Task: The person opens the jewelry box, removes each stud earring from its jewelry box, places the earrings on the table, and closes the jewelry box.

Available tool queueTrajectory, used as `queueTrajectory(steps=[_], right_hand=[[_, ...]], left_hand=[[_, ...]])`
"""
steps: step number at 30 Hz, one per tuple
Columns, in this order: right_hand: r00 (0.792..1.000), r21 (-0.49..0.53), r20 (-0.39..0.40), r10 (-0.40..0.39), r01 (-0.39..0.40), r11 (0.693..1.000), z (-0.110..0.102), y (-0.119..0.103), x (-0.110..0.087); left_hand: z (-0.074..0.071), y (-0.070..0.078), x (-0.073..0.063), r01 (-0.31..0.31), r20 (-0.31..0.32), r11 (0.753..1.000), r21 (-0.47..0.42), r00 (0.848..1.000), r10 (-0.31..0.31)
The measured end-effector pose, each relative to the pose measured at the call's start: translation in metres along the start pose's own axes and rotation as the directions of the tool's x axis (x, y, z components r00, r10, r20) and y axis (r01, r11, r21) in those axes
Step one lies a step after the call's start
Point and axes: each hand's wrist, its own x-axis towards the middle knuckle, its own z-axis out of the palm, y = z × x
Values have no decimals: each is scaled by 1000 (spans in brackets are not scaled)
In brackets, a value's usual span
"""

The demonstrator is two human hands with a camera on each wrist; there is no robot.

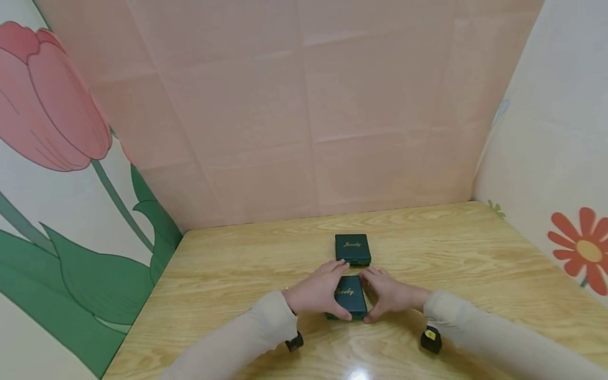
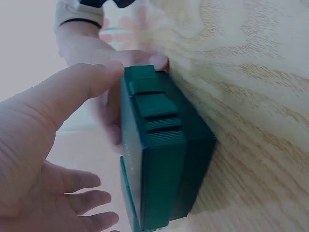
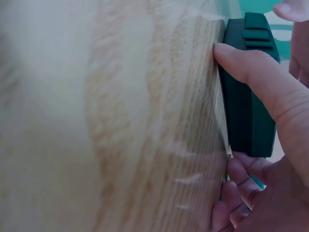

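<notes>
A dark green jewelry box point(image 1: 352, 302) with gold lettering lies closed on the wooden table, between both hands in the head view. My right hand point(image 1: 390, 292) grips its right end, thumb at the near side and fingers curled at the far side; the right wrist view shows this thumb point(image 3: 248, 65) against the box. My left hand point(image 1: 320, 290) arches over the left part, partly covering the lettering. In the left wrist view its thumb point(image 2: 91, 79) meets the box's edge beside the ridged latch point(image 2: 157, 108), while the other fingers are spread, apart from the box.
Just beyond the hands lies a second, matching green jewelry box point(image 1: 352, 247). The wooden table point(image 1: 228, 264) ends at a pink backdrop point(image 1: 304, 132), with flower-printed panels at both sides. Each wrist wears a small black device.
</notes>
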Motion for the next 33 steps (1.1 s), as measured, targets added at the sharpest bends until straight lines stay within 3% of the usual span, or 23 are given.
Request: queueTrajectory(steps=[4, 10, 21, 33], right_hand=[[1000, -1, 2, 1, -1, 1000, 0, 1, 0], [1000, 7, -6, -15, 15, 1000, 1, 3, 0], [1000, -10, 15, 2, -2, 1000, 0, 4, 2], [1000, -10, 13, -2, 2, 1000, 0, 3, 2]], left_hand=[[4, 0, 3, -17, 18, 997, 69, 1000, 16], [10, -1, 8, -13, 27, 996, 94, 1000, 10], [9, -2, 10, -27, 32, 996, 87, 999, 24], [3, 1, 10, -2, 61, 998, 61, 998, -2]])
